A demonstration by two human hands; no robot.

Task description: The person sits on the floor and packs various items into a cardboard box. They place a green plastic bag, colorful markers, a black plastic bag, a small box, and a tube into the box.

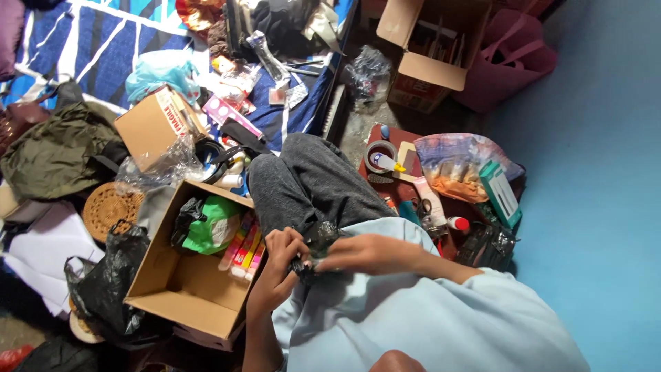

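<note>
- Where our knees fold up, both hands meet on a crumpled black plastic bag (318, 246) in our lap.
- Left hand (279, 265) pinches its near-left edge; right hand (368, 253) clamps it from the right. Both hands are equally close, touching it.
- We cannot tell the bag's long axis; it is bunched.
- Just left of the hands sits an open cardboard box (180, 286), holding a green bag (215, 226) and coloured packets (242, 249).
- Blue floor (592, 207) lies right.
</note>
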